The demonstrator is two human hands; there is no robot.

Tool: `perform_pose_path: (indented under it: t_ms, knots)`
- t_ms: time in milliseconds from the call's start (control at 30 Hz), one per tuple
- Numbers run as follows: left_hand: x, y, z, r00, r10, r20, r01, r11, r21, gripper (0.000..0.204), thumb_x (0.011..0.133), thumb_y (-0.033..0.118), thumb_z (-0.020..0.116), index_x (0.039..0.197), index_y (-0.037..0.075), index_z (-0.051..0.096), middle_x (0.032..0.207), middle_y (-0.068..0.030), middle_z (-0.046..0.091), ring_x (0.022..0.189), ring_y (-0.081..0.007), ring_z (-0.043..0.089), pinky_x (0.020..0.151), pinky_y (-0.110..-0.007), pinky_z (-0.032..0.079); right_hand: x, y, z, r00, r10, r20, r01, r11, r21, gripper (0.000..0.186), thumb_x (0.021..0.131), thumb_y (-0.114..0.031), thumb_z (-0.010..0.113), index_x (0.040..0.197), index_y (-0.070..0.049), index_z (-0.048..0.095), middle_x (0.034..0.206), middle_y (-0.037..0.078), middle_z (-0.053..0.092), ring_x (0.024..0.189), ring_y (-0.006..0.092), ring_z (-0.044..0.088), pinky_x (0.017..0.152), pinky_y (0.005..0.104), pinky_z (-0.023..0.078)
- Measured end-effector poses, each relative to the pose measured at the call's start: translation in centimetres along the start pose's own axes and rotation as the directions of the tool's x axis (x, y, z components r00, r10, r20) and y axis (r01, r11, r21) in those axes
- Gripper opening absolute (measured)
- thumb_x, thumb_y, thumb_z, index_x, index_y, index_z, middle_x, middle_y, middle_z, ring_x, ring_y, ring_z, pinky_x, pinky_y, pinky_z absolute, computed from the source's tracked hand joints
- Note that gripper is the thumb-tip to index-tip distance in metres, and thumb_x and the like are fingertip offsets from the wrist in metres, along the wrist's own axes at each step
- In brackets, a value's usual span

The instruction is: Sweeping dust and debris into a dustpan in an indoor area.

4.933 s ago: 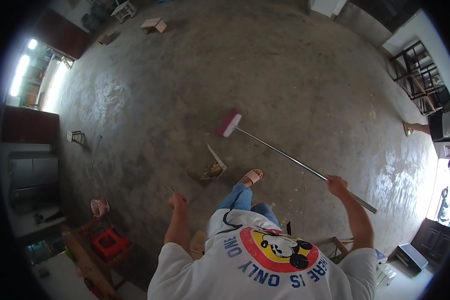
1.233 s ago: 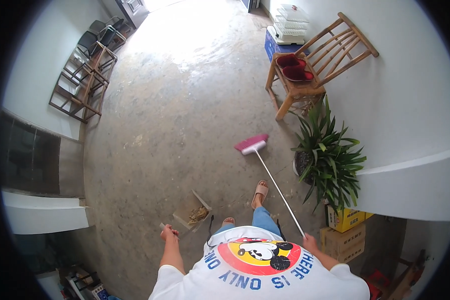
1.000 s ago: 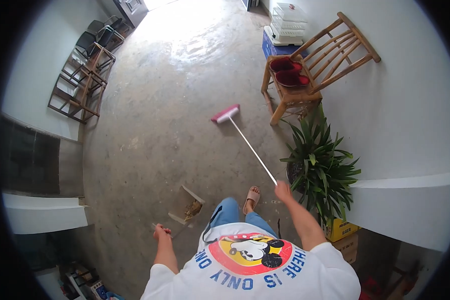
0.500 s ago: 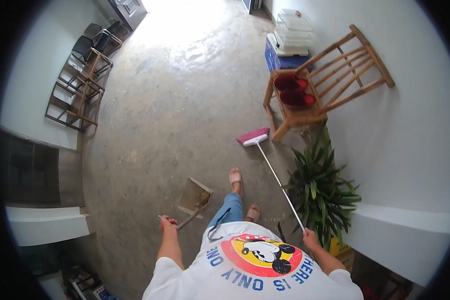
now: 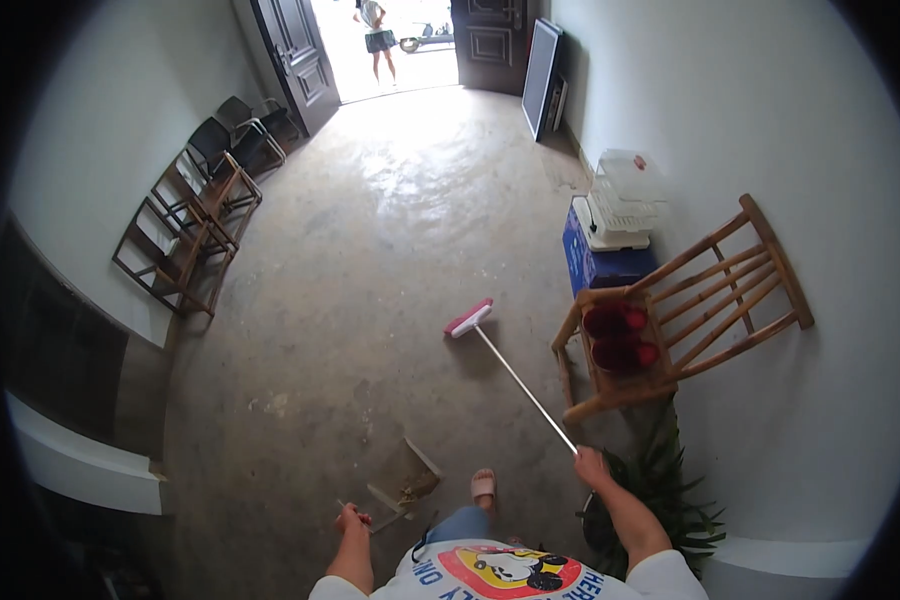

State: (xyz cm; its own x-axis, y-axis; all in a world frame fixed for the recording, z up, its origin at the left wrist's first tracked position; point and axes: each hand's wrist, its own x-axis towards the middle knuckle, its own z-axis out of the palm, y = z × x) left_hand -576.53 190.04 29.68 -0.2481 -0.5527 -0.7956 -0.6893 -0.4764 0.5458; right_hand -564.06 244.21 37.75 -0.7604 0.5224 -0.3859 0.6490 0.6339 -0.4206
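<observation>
My right hand (image 5: 591, 467) is wrapped round the upper part of a broom's pale metal stick, with the arm stretched forward. The broom (image 5: 469, 320) has a pink and white head, tilted over the concrete floor ahead; whether it touches the floor I cannot tell. On the left, my left hand (image 5: 350, 517) is closed round the thin handle of a dustpan (image 5: 412, 465). This long-handled pan is greyish, sits low by my foot and holds some brownish debris (image 5: 408, 494).
A bamboo chair (image 5: 625, 385) bearing red slippers (image 5: 620, 337) stands at right, with a leafy plant (image 5: 660, 500) nearer me. Beyond it are a blue box (image 5: 610, 268) and plastic containers (image 5: 615, 215). Wooden chairs (image 5: 185, 255) line the left wall. A person (image 5: 375, 40) stands outside the doorway.
The view has tilted up, bringing the doorway and the person into sight. My right hand has reached forward, and the broom head has moved left, away from the bamboo chair, and turned.
</observation>
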Motion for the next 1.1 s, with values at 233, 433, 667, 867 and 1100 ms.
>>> perform_pose_path:
  t_ms: [233, 433, 667, 867, 1100]
  knots:
    - [0.7, 0.7, 2.5, 1.0, -0.004, -0.021, 0.003, 0.999, -0.054, 0.011, 0.067, 0.005, 0.053, 0.074, 0.0, 0.046, 0.049, -0.0096, 0.046, 0.036, -0.0212, 0.046, 0.035, -0.034, 0.039, -18.8, 5.7, 2.8, 0.992, 0.122, -0.025, -0.117, 0.982, 0.151, 0.032, 0.084, -0.026, 0.054, 0.11, -0.009, 0.06, 0.09, 0.024, 0.06, 0.086, 0.0404, 0.059, 0.073, 0.0466, 0.049]
    - [-0.1, 2.4, 2.0, 0.992, 0.126, -0.015, -0.127, 0.989, -0.076, 0.01, 0.07, 0.01, 0.057, 0.069, 0.004, 0.048, 0.048, -0.007, 0.043, 0.037, -0.0201, 0.046, 0.034, -0.032, 0.037, -31.0, 6.4, -0.4, 0.956, 0.232, 0.18, -0.262, 0.951, 0.162, 0.026, 0.082, -0.029, 0.057, 0.097, -0.009, 0.062, 0.076, 0.02, 0.06, 0.079, 0.0412, 0.057, 0.062, 0.0408, 0.048]
    - [-3.0, 5.0, 2.2, 0.984, 0.048, -0.17, -0.055, 0.998, -0.035, 0.012, 0.065, 0.006, 0.054, 0.065, 0.005, 0.041, 0.047, -0.0063, 0.041, 0.037, -0.0177, 0.044, 0.036, -0.029, 0.037, -23.8, 6.5, 10.8, 0.9, 0.269, 0.344, -0.428, 0.7, 0.572, 0.021, 0.084, -0.022, 0.054, 0.078, -0.002, 0.056, 0.059, 0.007, 0.049, 0.066, 0.0111, 0.039, 0.055, 0.0315, 0.039]
    - [-0.4, 6.9, 3.8, 0.984, 0.073, -0.165, -0.074, 0.997, -0.002, 0.014, 0.064, 0.006, 0.054, 0.065, 0.004, 0.041, 0.046, -0.008, 0.043, 0.036, -0.0185, 0.043, 0.035, -0.03, 0.038, 6.2, -4.5, 16.4, 0.979, 0.177, 0.096, -0.202, 0.852, 0.483, 0.026, 0.085, -0.02, 0.046, 0.061, -0.011, 0.05, 0.052, 0.001, 0.047, 0.044, 0.0126, 0.047, 0.038, 0.0318, 0.037]
    - [2.1, 9.2, 7.2, 0.985, 0.048, -0.164, -0.041, 0.998, 0.042, 0.013, 0.063, 0.005, 0.053, 0.062, 0.003, 0.041, 0.045, -0.0093, 0.043, 0.034, -0.0197, 0.044, 0.035, -0.031, 0.038, 9.2, -4.4, 5.4, 0.992, 0.067, -0.104, -0.023, 0.925, 0.38, 0.03, 0.087, -0.023, 0.053, 0.108, -0.002, 0.06, 0.093, 0.02, 0.063, 0.087, 0.0241, 0.063, 0.075, 0.0342, 0.046]
